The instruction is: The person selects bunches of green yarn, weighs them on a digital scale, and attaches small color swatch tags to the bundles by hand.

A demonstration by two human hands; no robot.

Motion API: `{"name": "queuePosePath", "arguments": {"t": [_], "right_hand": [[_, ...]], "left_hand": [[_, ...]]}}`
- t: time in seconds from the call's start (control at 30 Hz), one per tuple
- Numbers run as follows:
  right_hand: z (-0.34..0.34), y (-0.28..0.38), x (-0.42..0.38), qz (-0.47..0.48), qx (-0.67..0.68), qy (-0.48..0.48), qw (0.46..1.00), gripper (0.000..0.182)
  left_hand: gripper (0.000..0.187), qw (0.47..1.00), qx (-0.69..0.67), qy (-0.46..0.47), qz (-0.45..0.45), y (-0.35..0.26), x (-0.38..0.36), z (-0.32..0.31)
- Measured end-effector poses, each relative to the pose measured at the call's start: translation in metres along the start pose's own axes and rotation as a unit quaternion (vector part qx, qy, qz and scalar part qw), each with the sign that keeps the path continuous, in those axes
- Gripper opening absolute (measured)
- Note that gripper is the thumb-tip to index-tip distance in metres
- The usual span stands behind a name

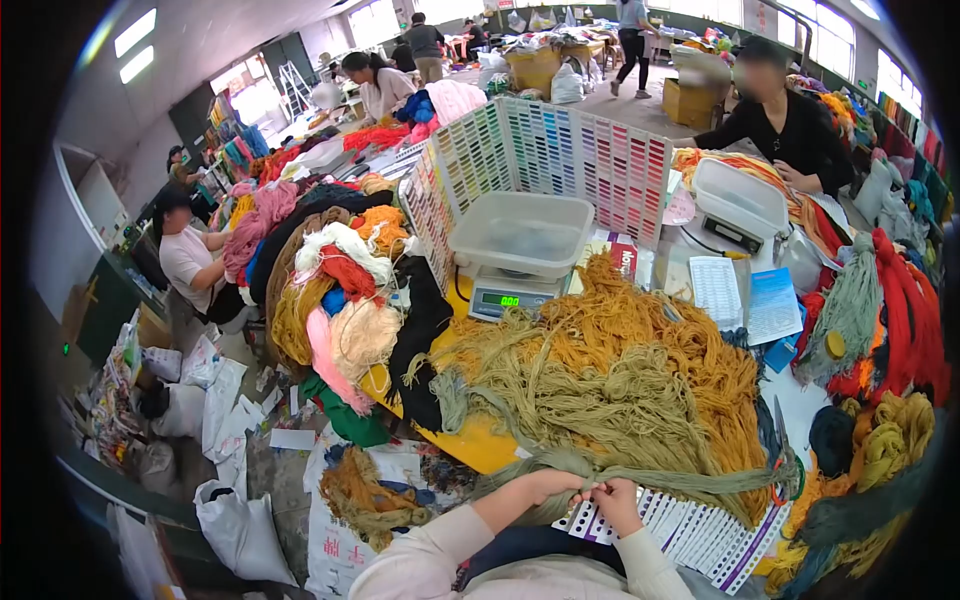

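Note:
At the table's front edge, my left hand (548, 487) and my right hand (618, 503) meet with fingers pinched on a grey-green yarn skein (690, 481). The skein stretches right toward scissors (785, 465) with dark and orange-red handles. Beyond my hands lies a big heap of olive yarn (560, 375) and orange-brown yarn (700, 350). Under and right of my hands are white punched cards (690, 535). Past the heap, a clear plastic tub (522, 232) rests on a digital scale (510, 300) with a green display.
A folding colour chart (580, 145) stands behind the scale. Mixed yarn piles (350, 270) lie left, grey and red skeins (850, 310) right. A co-worker in black (775, 135) is across the table near a second tub (740, 195). White sacks (240, 525) are on the floor.

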State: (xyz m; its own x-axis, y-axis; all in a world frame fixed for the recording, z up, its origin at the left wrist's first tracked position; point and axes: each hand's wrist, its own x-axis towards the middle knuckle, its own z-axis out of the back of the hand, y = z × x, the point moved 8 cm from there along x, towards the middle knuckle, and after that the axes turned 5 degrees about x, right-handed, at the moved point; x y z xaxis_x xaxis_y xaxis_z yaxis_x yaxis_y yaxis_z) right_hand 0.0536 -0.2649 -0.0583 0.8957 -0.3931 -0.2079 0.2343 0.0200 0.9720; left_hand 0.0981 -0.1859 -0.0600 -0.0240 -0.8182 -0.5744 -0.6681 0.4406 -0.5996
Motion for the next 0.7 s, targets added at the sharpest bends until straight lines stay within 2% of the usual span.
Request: {"name": "queuePosePath", "arguments": {"t": [0.07, 0.1, 0.13, 0.23, 0.3, 0.37, 0.43, 0.47, 0.5, 0.53, 0.57, 0.6, 0.63, 0.7], "right_hand": [[0.005, -0.01, 0.006, 0.05, -0.017, -0.033, 0.998, 0.006], [0.005, 0.008, 0.004, 0.073, -0.026, -0.05, 0.996, 0.006], [0.007, 0.021, -0.002, 0.052, 0.034, -0.059, 0.996, 0.008], [0.014, 0.025, -0.005, 0.021, 0.063, -0.098, 0.993, 0.007], [0.017, 0.037, -0.009, -0.007, 0.106, -0.076, 0.991, 0.007], [0.018, 0.034, -0.003, 0.089, 0.087, -0.082, 0.989, 0.008], [0.017, 0.027, -0.005, 0.049, 0.073, -0.054, 0.995, 0.008], [0.015, 0.025, -0.004, 0.031, 0.068, -0.033, 0.997, 0.009], [0.016, 0.025, -0.003, 0.03, 0.053, -0.03, 0.998, 0.01], [0.015, 0.024, -0.003, 0.028, 0.038, -0.022, 0.999, 0.011], [0.013, 0.023, -0.002, 0.025, 0.023, -0.013, 0.999, 0.012], [0.011, 0.031, -0.001, 0.075, 0.004, -0.019, 0.997, 0.015], [0.011, 0.028, 0.0, 0.08, 0.005, -0.028, 0.996, 0.015], [0.014, 0.022, 0.001, 0.09, 0.005, -0.041, 0.995, 0.014]], "left_hand": [[0.017, 0.999, 0.04, -0.009, 0.005, 0.001, 0.004, 0.004], [0.017, 0.998, 0.06, -0.012, 0.009, 0.0, 0.003, 0.004], [0.018, 0.997, 0.067, -0.038, -0.006, -0.005, 0.002, 0.005], [0.019, 0.989, 0.02, -0.146, -0.014, -0.011, -0.005, 0.019], [0.021, 0.982, -0.09, -0.166, -0.027, -0.011, -0.009, 0.03], [0.024, 0.973, -0.216, -0.064, -0.046, -0.008, -0.013, 0.037], [0.024, 0.96, -0.189, -0.202, -0.033, -0.025, -0.052, 0.049], [0.024, 0.94, -0.208, -0.266, -0.053, -0.028, -0.07, 0.07], [0.02, 0.932, -0.186, -0.261, -0.167, -0.062, -0.098, 0.07], [0.019, 0.924, -0.163, -0.26, -0.228, -0.076, -0.122, 0.093], [0.017, 0.912, -0.197, -0.252, -0.258, -0.079, -0.143, 0.127], [0.017, 0.879, -0.273, -0.272, -0.281, -0.08, -0.162, 0.153], [0.019, 0.838, -0.348, -0.292, -0.302, -0.082, -0.177, 0.172], [0.009, 0.776, -0.27, -0.421, -0.385, -0.096, -0.215, 0.193]]}}
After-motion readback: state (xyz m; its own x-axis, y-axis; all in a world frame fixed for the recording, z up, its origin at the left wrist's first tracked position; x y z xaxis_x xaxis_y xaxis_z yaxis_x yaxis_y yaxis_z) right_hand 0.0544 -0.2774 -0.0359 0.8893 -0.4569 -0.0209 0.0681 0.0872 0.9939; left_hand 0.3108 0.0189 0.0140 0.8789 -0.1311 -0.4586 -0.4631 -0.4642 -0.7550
